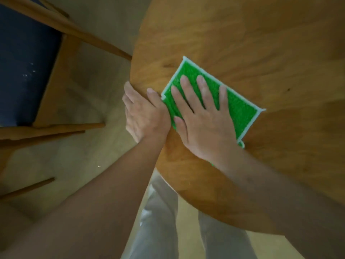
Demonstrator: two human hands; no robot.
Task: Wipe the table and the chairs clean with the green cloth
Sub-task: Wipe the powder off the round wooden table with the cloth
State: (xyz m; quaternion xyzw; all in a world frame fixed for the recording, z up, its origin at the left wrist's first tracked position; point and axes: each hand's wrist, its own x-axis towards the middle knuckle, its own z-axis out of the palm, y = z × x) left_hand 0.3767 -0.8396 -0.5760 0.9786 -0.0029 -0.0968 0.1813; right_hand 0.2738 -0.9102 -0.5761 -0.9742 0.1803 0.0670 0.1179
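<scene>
A green cloth (240, 109) with a white border lies flat on the round wooden table (261, 43), near its left edge. My right hand (201, 118) presses on the cloth with straight, spread fingers. My left hand (143, 114) sits at the table's rim beside the cloth; its thumb lies on the tabletop and its fingers hang over the edge. A wooden chair with a dark blue seat (22, 62) stands to the left of the table.
Pale wooden floor (89, 165) shows between the chair and the table. The chair's legs and rails (56, 128) reach toward the table edge. My light trousers (160, 221) are at the bottom, against the table's near rim.
</scene>
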